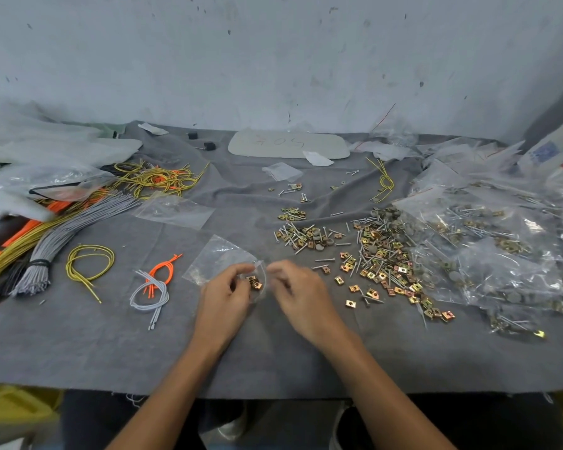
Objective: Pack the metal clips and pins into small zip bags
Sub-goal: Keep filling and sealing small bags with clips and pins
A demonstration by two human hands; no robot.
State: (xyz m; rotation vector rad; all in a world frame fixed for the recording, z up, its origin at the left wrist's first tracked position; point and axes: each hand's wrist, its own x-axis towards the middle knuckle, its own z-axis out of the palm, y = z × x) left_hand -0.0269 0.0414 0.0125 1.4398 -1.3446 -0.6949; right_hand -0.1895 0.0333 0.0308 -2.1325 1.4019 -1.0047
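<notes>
right hand fingertips blurred, board writing unreadable, yellow crate cropped

left hand 1 | right hand 1 | held zip bag 1 | black knobs 2

Scuffed pale wall behind grey-clothed table

Small clear plastic zip bag, gold square metal clips inside, in left hand; loose clips-and-pins heap just right of right hand.
</notes>
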